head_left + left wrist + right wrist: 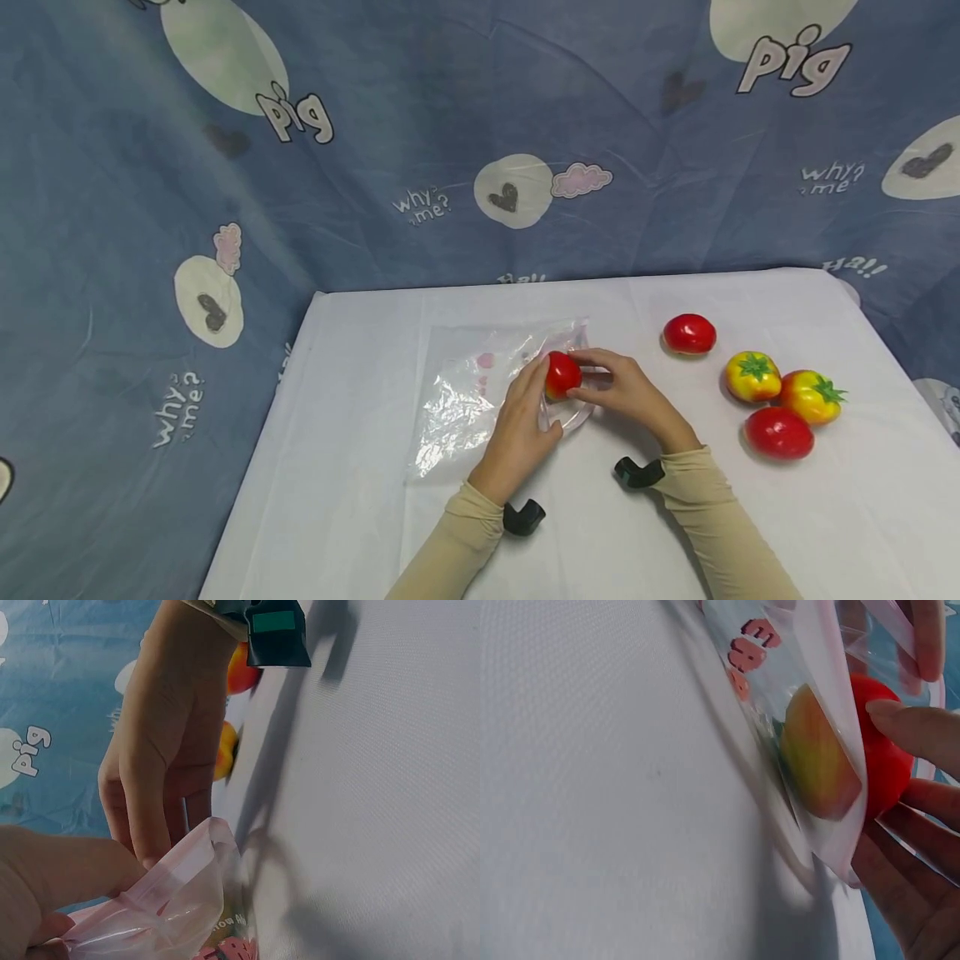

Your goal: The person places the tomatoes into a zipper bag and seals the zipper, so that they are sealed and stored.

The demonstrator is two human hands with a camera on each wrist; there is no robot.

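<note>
A clear plastic bag [457, 408] with pink printing and a pink-edged mouth lies flat on the white table. My left hand [517, 425] holds the bag's mouth edge, its thumb spread apart in the head view; in the left wrist view its fingers pinch the pink rim [161, 889]. My right hand [626, 387] grips a glossy red toy tomato [562, 377] between thumb and fingers at the mouth. In the right wrist view the tomato [885, 761] is partly inside, its yellow-green end [814, 761] showing through the plastic.
Right of the hands lie more toy tomatoes: a red one [690, 334] farther back, another red one [778, 432] nearer, and two yellow-red ones with green tops [753, 377]. A black wrist mount [639, 473] sits by each sleeve. A blue printed cloth [420, 108] hangs behind the table [330, 517].
</note>
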